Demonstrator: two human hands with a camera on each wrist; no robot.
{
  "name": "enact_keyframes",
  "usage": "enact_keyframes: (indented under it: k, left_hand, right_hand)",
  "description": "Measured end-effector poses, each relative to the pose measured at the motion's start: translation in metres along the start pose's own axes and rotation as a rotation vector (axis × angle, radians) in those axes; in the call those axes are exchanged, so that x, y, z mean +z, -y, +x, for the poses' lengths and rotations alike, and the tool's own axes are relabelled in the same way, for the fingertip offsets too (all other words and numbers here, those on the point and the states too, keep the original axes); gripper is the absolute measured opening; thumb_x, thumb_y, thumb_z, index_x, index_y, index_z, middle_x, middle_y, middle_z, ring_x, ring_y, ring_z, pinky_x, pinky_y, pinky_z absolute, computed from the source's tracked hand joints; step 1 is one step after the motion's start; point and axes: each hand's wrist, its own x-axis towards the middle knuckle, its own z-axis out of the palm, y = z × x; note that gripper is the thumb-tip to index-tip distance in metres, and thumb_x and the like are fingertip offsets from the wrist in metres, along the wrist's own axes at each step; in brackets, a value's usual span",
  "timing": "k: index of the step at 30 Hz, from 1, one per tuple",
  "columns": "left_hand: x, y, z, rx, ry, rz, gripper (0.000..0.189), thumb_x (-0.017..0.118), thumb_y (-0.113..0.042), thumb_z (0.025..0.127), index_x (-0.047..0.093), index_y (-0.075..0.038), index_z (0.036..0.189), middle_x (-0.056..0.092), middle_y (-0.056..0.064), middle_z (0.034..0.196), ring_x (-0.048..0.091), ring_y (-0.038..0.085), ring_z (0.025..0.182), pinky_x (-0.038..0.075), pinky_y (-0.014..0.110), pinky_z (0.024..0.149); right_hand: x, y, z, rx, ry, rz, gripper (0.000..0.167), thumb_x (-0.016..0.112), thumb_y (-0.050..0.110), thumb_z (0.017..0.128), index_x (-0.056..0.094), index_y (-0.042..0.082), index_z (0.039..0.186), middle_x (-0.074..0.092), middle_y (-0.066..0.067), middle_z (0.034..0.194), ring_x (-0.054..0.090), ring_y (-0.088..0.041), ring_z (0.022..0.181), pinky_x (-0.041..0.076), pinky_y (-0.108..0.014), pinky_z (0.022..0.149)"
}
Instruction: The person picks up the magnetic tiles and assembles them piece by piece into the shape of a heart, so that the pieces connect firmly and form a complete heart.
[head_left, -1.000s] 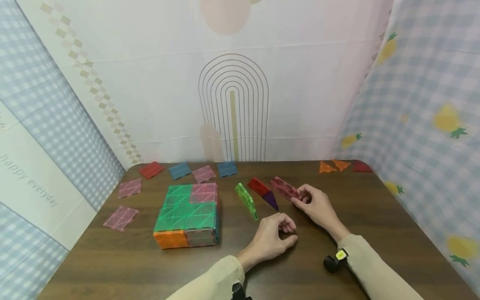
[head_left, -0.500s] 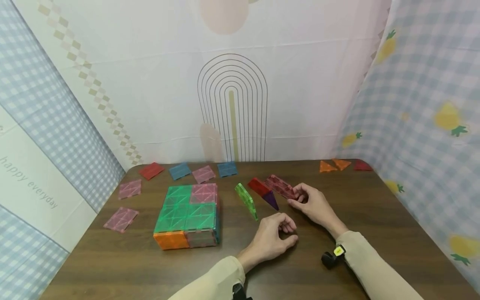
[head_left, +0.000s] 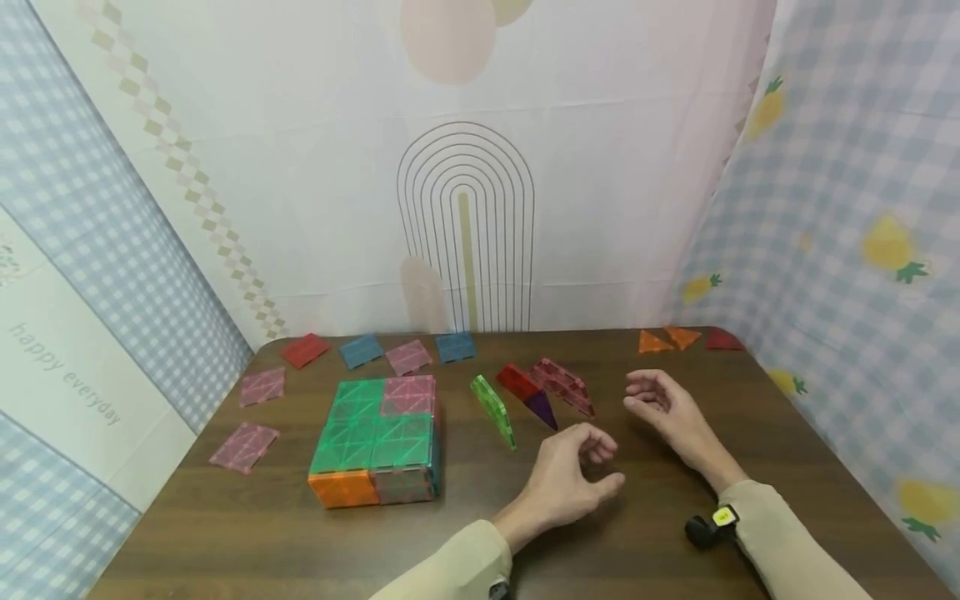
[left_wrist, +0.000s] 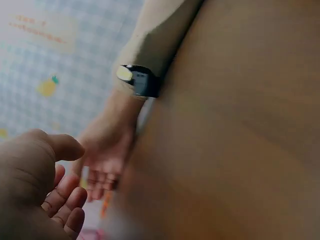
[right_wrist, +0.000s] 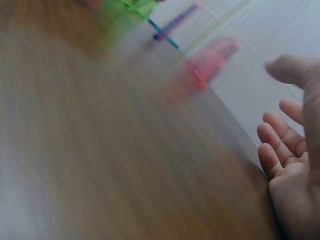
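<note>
In the head view my right hand holds nothing, its fingers loosely bent, just right of a dark pink magnetic tile piece. My left hand is nearer the front, thumb apart from its bent fingers, with nothing in it. Beyond it, a red and purple tile piece stands beside the pink one, and a light green tile piece leans to their left. The right wrist view, blurred, shows the pink piece apart from the fingers. Both hands appear in the left wrist view.
A low block of magnetic tiles, green and pink on top, stands on the wooden table at left. Pink tiles, blue tiles and a red tile lie around it. Orange triangles and a red tile lie at back right.
My right hand has let go of the dark pink piece and drawn back to the right. That piece now stands nearer the red and purple one. My left hand has shifted slightly right.
</note>
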Motion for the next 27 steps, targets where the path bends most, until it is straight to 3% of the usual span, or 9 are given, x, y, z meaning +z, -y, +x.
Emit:
enact_keyframes:
  k: [6, 11, 17, 27]
  left_hand:
    - [0.017, -0.024, 0.042, 0.022, -0.065, 0.020, 0.045, 0.090, -0.024, 0.094, 0.072, -0.014, 0.134, 0.077, -0.003, 0.125, 0.071, 0.004, 0.113, 0.059, 0.021, 0.098]
    - [0.035, -0.036, 0.074, -0.034, -0.128, -0.033, 0.057, 0.090, -0.029, 0.095, 0.068, -0.015, 0.145, 0.073, -0.004, 0.139, 0.067, 0.005, 0.127, 0.056, 0.021, 0.105]
    - [0.056, -0.033, 0.106, -0.149, -0.151, -0.015, 0.068, 0.091, -0.037, 0.093, 0.062, -0.021, 0.152, 0.066, -0.010, 0.144, 0.062, 0.004, 0.134, 0.053, 0.020, 0.108]
    - [0.090, -0.020, 0.143, -0.321, -0.143, 0.035, 0.079, 0.092, -0.039, 0.092, 0.053, -0.021, 0.158, 0.058, -0.007, 0.152, 0.057, 0.011, 0.139, 0.054, 0.028, 0.110]
  right_hand:
    - [-0.037, -0.017, -0.011, 0.014, -0.127, -0.013, 0.039, 0.062, 0.014, 0.115, 0.056, -0.010, 0.145, 0.071, -0.006, 0.123, 0.068, -0.003, 0.104, 0.058, -0.019, 0.083]
    - [-0.065, -0.024, -0.025, 0.042, -0.205, -0.036, 0.031, 0.062, 0.013, 0.115, 0.060, -0.003, 0.142, 0.071, 0.009, 0.117, 0.068, -0.006, 0.099, 0.056, -0.018, 0.079]
    - [-0.077, -0.029, -0.028, 0.042, -0.249, 0.050, 0.028, 0.063, 0.010, 0.114, 0.062, -0.003, 0.138, 0.073, 0.006, 0.113, 0.067, -0.007, 0.096, 0.055, -0.018, 0.078]
    - [-0.072, -0.031, -0.026, 0.051, -0.248, 0.227, 0.021, 0.063, 0.007, 0.113, 0.065, 0.000, 0.133, 0.074, 0.010, 0.108, 0.070, -0.008, 0.094, 0.055, -0.019, 0.076]
